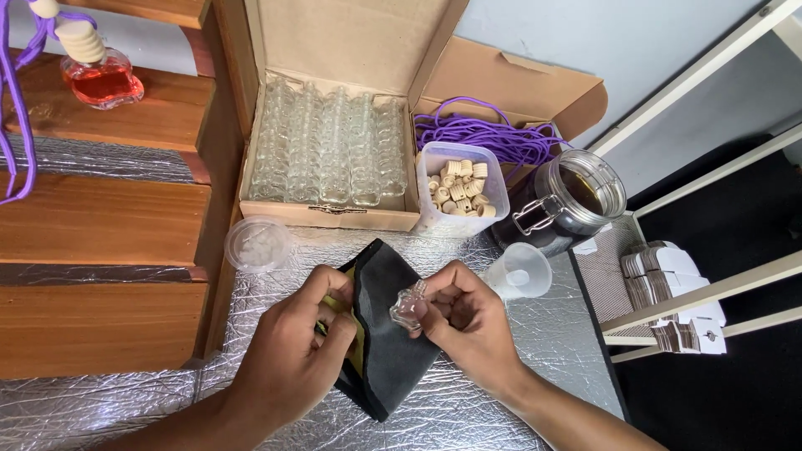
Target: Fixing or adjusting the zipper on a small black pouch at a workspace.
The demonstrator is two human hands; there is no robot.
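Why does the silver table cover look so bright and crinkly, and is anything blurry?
In the head view, the crumpled silver foil sheet throws back patchy glare; the small glass bottle in the right hand glints but stays sharp. The left hand with the dark cloth is crisp too. The straight white frame bars bow slightly near the edge.

My left hand point(288, 351) grips a dark grey cloth point(391, 342), folded over, with a yellow layer showing along its inner edge by my fingers. The cloth stands up off the silvery table, its top corner pointing away from me and its lower end resting near my wrists. My right hand point(468, 321) pinches a small clear glass bottle point(409, 307), empty, with a scalloped outline and a short neck. The bottle is tilted and pressed against the cloth's right edge.
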